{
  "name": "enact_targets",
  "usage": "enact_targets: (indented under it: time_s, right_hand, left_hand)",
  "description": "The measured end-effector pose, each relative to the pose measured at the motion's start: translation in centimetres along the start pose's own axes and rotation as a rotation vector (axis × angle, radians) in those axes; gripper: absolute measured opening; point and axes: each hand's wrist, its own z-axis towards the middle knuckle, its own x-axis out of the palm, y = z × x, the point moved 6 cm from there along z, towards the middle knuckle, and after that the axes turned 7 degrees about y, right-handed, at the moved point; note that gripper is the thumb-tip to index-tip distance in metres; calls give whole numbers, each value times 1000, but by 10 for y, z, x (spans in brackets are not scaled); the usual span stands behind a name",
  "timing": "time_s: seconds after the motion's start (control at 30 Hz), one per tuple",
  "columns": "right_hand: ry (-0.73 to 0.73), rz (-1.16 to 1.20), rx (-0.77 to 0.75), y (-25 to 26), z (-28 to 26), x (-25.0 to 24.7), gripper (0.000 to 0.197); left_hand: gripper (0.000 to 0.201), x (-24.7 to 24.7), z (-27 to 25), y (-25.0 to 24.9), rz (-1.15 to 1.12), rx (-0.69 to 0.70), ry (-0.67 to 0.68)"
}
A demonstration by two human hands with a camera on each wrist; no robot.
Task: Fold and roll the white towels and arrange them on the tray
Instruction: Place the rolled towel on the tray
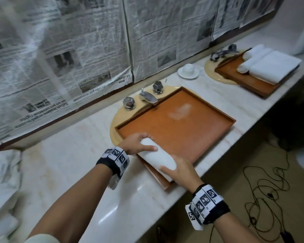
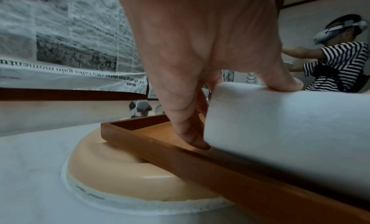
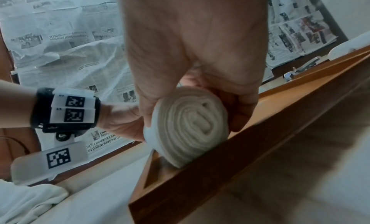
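A rolled white towel (image 1: 158,157) lies along the near left edge of the brown tray (image 1: 211,105), and I hold it at both ends. My left hand (image 1: 148,142) grips the far end; its fingers (image 2: 186,124) reach down behind the roll (image 2: 280,129), inside the tray rim (image 2: 200,161). My right hand (image 1: 172,163) grips the near end. In the right wrist view its fingers (image 3: 246,110) and thumb wrap the spiral end of the towel (image 3: 190,129), which rests against the tray wall (image 3: 240,157).
The tray sits over a beige sink (image 1: 116,120) with a chrome faucet (image 1: 147,97). A second tray (image 1: 244,81) at the far right holds rolled and folded towels (image 1: 274,66). A cup and saucer (image 1: 189,70) stand between them. Loose white towels (image 1: 3,172) lie left. Cables (image 1: 263,190) lie on the floor.
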Motion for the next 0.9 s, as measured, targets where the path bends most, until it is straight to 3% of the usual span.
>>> enact_targets:
  time_s: [0.3, 0.57, 0.9]
  right_hand:
    - [53, -66, 114, -2, 2, 14, 69]
    - [70, -33, 189, -3, 2, 14, 67]
    - [120, -64, 180, 5, 0, 9, 66]
  left_hand:
    - [52, 11, 4, 8, 72, -2, -20]
    - [57, 15, -1, 6, 137, 59, -92]
    - [60, 17, -12, 4, 200, 104, -214]
